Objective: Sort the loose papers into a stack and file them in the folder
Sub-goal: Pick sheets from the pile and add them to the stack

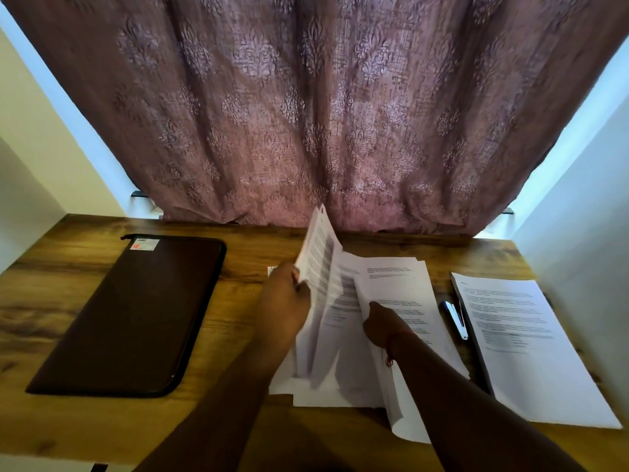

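A heap of loose printed papers (pixel 340 379) lies in the middle of the wooden desk (pixel 218 413). My left hand (pixel 284 301) grips the left edge of several sheets (pixel 320 253) and holds them tilted up off the heap. My right hand (pixel 383 323) holds another sheet (pixel 401 287) on the right side of the heap, its fingers hidden under the paper. A closed dark brown zip folder (pixel 136 311) lies flat at the left of the desk. A separate stack of printed papers (pixel 520 338) lies at the right.
A black and silver stapler (pixel 454 318) lies between the heap and the right stack. A purple patterned curtain (pixel 313 114) hangs behind the desk's far edge. White walls close in on both sides.
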{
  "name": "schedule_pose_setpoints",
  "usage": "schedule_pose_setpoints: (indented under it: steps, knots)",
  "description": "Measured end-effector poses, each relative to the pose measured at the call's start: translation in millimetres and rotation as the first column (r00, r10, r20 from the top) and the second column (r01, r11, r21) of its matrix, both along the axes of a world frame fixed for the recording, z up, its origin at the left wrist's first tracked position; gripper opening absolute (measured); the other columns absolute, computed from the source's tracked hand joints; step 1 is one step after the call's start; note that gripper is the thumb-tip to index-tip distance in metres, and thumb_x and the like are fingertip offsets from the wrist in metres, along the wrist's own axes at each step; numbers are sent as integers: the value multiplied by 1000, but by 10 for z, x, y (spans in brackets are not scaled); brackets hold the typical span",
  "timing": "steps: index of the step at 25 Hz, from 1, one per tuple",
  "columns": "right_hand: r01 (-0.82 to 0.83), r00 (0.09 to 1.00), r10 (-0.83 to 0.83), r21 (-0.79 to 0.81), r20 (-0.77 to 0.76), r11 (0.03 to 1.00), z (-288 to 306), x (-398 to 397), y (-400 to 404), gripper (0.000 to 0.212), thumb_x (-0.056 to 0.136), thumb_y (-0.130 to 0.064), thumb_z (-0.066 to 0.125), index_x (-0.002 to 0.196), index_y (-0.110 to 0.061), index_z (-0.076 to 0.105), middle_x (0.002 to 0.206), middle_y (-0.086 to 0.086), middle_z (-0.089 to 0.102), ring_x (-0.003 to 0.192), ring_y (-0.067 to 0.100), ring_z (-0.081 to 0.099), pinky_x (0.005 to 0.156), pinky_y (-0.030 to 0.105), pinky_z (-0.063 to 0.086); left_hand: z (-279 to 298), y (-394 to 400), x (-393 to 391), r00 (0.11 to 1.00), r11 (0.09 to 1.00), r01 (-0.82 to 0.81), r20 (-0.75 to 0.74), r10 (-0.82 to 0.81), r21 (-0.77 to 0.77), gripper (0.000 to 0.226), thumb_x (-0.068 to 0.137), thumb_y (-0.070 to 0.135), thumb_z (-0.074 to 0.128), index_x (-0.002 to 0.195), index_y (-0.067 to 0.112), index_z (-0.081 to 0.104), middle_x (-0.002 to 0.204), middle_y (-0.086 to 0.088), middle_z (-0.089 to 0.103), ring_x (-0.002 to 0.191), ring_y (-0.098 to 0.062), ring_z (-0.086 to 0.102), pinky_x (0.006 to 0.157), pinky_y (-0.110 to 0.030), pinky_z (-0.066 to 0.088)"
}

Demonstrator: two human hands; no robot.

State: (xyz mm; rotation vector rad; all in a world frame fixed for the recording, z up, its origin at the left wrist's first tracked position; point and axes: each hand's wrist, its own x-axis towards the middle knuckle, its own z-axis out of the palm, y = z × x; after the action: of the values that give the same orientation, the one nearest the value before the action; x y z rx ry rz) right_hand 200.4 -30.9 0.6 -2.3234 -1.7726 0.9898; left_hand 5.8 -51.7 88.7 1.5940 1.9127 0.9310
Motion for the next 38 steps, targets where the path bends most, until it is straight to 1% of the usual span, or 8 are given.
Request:
schedule_pose_setpoints:
  steps: [4,9,12,16,24,28,34,38]
  knots:
    - [62,995,-61,14,-74,998,62,20,-34,43,96,-15,51,138,-11,46,127,11,59,114,25,56,93,33,45,363,-41,-215,998,965,-14,56,0,262,15,94,16,62,106,17,53,110,1,62,91,-11,59,71,-25,53]
    - [196,963,-171,102,-210,975,169,163,-70,21,93,-16,58,114,-13,58,107,8,64,106,27,60,94,42,52,591,-25,-264,914,917,-120,402,-47,380,18,94,13,64,109,16,56,114,3,66,103,-6,64,83,-20,54]
    - [252,941,-203,159,-271,955,290,234,-97,26,96,-20,57,119,-10,58,116,12,64,111,33,58,98,46,47,441,40,-303,833,946,-205,552,34,250,17,94,7,63,108,15,56,110,5,66,102,-8,64,81,-16,53]
    - [333,920,-270,202,-284,921,426,322,-104,27,97,-17,54,123,-11,57,120,14,63,108,32,58,99,50,47,-316,19,-411,886,978,-181,414,209,-105,26,92,8,65,116,12,58,114,0,65,104,-22,64,74,-24,51]
    - [139,985,-99,321,-139,937,542,-103,5,28,93,-14,50,119,-12,60,118,10,66,110,31,62,96,43,51,-875,-267,-142,906,970,164,417,-77,-177,71,91,14,68,151,22,30,133,2,58,118,-17,58,97,-45,53]
    - [30,995,-14,169,-96,985,420,-506,6,31,98,-17,50,127,-7,53,124,15,61,113,32,59,99,41,48,-742,-234,172,893,889,354,389,-228,-290,41,99,17,55,137,30,49,135,-1,58,123,-23,55,102,-47,49]
    - [120,949,-92,77,-301,990,128,-586,-4,41,96,-41,53,123,-10,59,120,8,67,107,27,65,88,33,53,-836,-215,234,772,733,541,590,-238,-412,48,95,6,57,139,26,51,134,-3,60,115,-21,61,99,-43,53]
    - [102,983,-85,96,-164,990,63,-477,18,28,90,-16,57,117,-10,60,114,11,67,104,28,64,90,38,55,-917,-178,173,882,801,440,362,-301,-406,31,101,17,50,130,20,60,135,-1,57,120,-15,51,105,-31,39]
